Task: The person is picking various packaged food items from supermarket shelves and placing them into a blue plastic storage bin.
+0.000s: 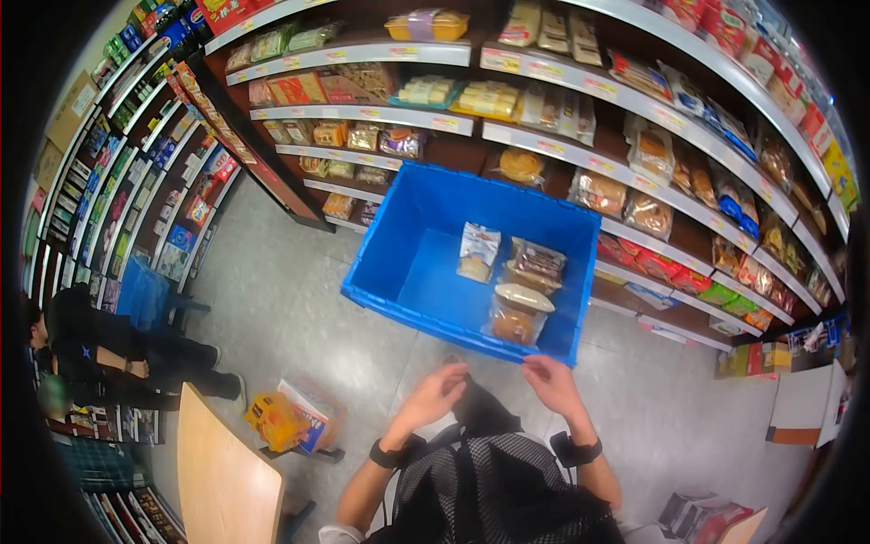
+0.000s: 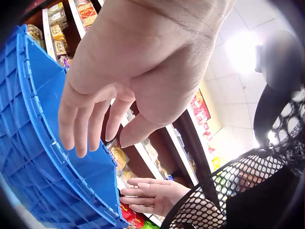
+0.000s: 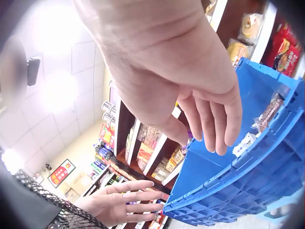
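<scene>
A blue plastic crate [image 1: 408, 317] stands in front of the person, its long near side towards them. Inside lie several packaged breads: a white-and-clear pack [image 1: 478, 252], a dark-labelled pack [image 1: 536, 265] and a round bun in clear wrap [image 1: 513, 324]. The left hand [image 1: 435, 393], fingers loosely bent, hovers on the near side of the crate and holds nothing. Close to the near rim by the right corner is the right hand [image 1: 553, 385], its fingertips right at the edge in the head view. The right wrist view shows its fingers [image 3: 218, 125] relaxed, with nothing held.
Shelves [image 1: 362, 113] of packaged bread run behind the crate and along the right. A wooden tabletop [image 1: 227, 471] is at lower left, beside an orange bag [image 1: 275, 419] on a low stool. Another person [image 1: 118, 354] is at far left. Boxes [image 1: 807, 403] stand at right.
</scene>
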Tool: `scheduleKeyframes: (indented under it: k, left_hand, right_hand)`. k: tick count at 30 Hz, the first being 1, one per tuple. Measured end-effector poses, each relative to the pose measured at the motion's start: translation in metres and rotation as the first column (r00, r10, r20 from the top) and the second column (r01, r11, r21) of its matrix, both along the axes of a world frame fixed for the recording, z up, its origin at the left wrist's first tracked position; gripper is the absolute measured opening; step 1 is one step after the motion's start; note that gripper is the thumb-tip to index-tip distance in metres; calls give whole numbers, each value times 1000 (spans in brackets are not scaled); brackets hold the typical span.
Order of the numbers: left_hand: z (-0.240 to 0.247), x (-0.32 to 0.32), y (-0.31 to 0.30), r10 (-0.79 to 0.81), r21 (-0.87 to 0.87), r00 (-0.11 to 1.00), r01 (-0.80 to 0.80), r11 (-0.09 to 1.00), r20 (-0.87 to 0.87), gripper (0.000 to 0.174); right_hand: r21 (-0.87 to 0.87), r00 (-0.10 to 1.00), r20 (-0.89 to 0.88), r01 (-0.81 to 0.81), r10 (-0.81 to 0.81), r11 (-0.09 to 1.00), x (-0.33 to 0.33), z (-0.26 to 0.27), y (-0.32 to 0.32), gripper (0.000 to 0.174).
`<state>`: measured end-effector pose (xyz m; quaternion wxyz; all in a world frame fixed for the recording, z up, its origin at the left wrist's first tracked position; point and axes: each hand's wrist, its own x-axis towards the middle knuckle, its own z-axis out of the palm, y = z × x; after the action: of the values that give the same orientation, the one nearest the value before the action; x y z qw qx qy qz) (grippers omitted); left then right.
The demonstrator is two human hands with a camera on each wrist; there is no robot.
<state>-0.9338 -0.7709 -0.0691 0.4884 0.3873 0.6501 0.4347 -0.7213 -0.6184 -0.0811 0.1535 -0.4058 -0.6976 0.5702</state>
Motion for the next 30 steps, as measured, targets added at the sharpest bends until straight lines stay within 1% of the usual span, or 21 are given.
scheduleKeyframes:
  k: [2, 4, 6, 7, 9, 10, 12, 13, 14, 16, 17, 19, 21, 22, 23, 25, 27, 29, 30]
  left_hand:
    - [7, -32, 17, -33, -3, 999, 33, 999, -26, 38]
    - [11, -67, 28, -28, -25, 999, 27, 999, -18, 41]
    - [22, -104, 40, -39, -54, 992, 33, 998, -121, 38]
    - [25, -126, 46, -50, -60, 990, 43, 997, -128, 38]
    - [24, -163, 51, -17, -33, 987, 12, 999, -162, 37]
    - [22, -179, 52, -24, -48, 988, 17, 999, -153, 37]
    - [21, -212, 61, 12, -62, 985, -23, 998, -170, 36]
    - [23, -224, 64, 34, -82, 994, -43, 996, -108, 35]
    - [23, -232, 70, 38, -79, 994, -46, 996, -102, 35]
    - [22, -255, 81, 14, -84, 1000, -16, 996, -25, 34]
    - [19, -265, 90, 4, -88, 1000, -6, 996, -22, 34]
    - [14, -287, 116, -26, -50, 999, 28, 998, 32, 32]
    - [16, -311, 145, -64, -48, 997, 66, 997, 46, 30]
    - [17, -324, 161, -87, -46, 995, 89, 995, 55, 27]
    - [8, -341, 178, -117, 78, 993, 116, 990, 11, 25]
    - [8, -371, 215, -146, 61, 989, 146, 987, 7, 26]
    - [18, -403, 254, -197, 61, 980, 197, 978, -8, 29]
    - [31, -428, 287, -114, 124, 993, 115, 986, -12, 35]
    - [34, -441, 302, -93, 212, 995, 83, 974, 38, 38]
  right_hand:
    - [-2, 1000, -8, 18, -18, 1000, -35, 2, 18, 26]
    - [-19, 998, -24, 65, -66, 998, -70, 0, 32, 26]
    - [-25, 996, -37, 80, -81, 997, -106, 8, 45, 27]
    - [-28, 996, -34, 87, -88, 996, -125, 15, 51, 27]
    - [-34, 994, -33, 106, -107, 994, -162, 16, 64, 27]
    - [-49, 993, -23, 111, -112, 993, -176, 14, 66, 27]
    - [-8, 996, -52, 69, -69, 998, -209, 17, 72, 27]
    - [-51, 998, -47, 47, -49, 998, -222, 23, 75, 28]
    - [-48, 998, -41, 43, -45, 998, -231, 24, 81, 28]
    - [-42, 996, -44, 74, -76, 996, -252, 26, 85, 30]
    - [-14, 995, -32, 94, -94, 995, -260, 29, 92, 34]
    - [-27, 992, -21, 123, -123, 992, -278, 31, 104, 36]
    - [-30, 987, -8, 161, -161, 987, -291, 35, 114, 38]
    - [11, 983, 0, 181, -181, 983, -298, 37, 119, 39]
    - [51, 979, 7, 203, -204, 978, -305, 38, 122, 40]
    - [62, 968, 12, 248, -250, 967, -318, 41, 127, 39]
    - [88, 949, 4, 315, -316, 945, -339, 46, 130, 39]
    - [82, 933, 7, 357, -359, 930, -358, 47, 132, 38]
    - [101, 930, 8, 364, -367, 926, -369, 51, 137, 38]
